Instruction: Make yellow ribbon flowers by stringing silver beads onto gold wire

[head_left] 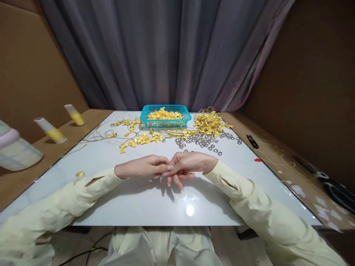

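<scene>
Above the white tabletop point(116, 205), my left hand point(146, 166) and my right hand point(192, 162) meet, fingers touching and overlapping. My left hand is closed, its thumb pressed against the right fingertips. Thumb and forefinger of my right hand are pinched together, while its other fingers hang loosely below. Whatever lies between the fingertips is hidden or too small to name. Just beyond the hands are scattered small silver ring-like pieces point(203, 141) and a row of yellow ribbon bows point(142, 139).
A blue basket point(165, 123) of yellow bows stands at the back, beside a pile of yellow bows with cords point(210, 122). Two spools point(51, 131) and a large cup point(18, 149) are left. Black thread snips point(252, 141) and scissors point(330, 183) lie right.
</scene>
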### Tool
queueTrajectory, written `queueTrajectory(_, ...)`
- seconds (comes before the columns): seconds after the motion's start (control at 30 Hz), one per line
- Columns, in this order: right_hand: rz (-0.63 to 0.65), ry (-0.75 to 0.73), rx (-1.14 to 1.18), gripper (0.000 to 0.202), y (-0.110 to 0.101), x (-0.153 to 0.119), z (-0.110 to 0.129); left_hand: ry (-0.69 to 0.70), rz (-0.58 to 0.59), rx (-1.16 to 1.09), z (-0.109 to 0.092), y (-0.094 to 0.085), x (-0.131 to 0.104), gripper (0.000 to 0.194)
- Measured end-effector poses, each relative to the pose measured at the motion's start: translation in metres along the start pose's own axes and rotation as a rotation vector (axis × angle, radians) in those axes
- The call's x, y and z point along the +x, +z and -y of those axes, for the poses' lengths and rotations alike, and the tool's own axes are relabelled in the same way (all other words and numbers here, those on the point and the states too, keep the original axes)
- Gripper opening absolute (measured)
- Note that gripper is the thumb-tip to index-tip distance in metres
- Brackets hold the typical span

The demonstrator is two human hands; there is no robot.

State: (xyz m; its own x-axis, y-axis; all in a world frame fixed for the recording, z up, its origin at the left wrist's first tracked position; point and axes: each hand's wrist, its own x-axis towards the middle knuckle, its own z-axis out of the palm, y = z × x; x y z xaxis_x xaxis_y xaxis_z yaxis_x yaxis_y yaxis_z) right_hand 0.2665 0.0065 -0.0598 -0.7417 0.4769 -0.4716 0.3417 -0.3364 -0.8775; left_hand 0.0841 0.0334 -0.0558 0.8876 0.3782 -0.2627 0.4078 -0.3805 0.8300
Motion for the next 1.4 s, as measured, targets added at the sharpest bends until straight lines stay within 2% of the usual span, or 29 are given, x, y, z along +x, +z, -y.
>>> queueTrajectory(0.1,0.011,0.033,-0.014,0.04,-0.002,-0.006,-0.005,-0.067,0.018,-0.046,0.006,-0.001,0.006,0.041)
queueTrajectory(0.27,0.026,0.068,-0.01,0.044,-0.008,-0.015,-0.017,-0.083,0.11,-0.077,0.008,0.001,0.007,0.042)
queueTrajectory(0.6,0.013,0.096,-0.043,0.04,-0.032,-0.037,-0.042,-0.126,0.1,-0.121,0.014,0.006,0.008,0.041)
queueTrajectory(0.8,0.0,0.114,-0.096,0.037,-0.041,-0.046,-0.045,-0.132,0.126,-0.152,0.02,0.008,0.009,0.04)
queueTrajectory(0.93,-0.084,0.092,-0.145,0.034,-0.045,-0.052,-0.044,-0.12,0.138,-0.181,0.024,0.008,0.008,0.039)
queueTrajectory(1.07,-0.203,0.019,-0.204,0.039,-0.034,-0.047,-0.04,-0.114,0.149,-0.219,0.025,0.007,0.008,0.039)
queueTrajectory(1.2,-0.199,-0.092,-0.202,0.04,-0.013,-0.028,-0.037,-0.124,0.141,-0.274,0.026,0.006,0.008,0.038)
queueTrajectory(1.3,-0.215,-0.099,-0.209,0.029,-0.002,-0.018,-0.037,-0.126,0.15,-0.3,0.027,0.006,0.008,0.038)
queueTrajectory(1.4,-0.223,-0.067,-0.224,0.024,-0.002,-0.016,-0.037,-0.119,0.15,-0.311,0.029,0.006,0.008,0.038)
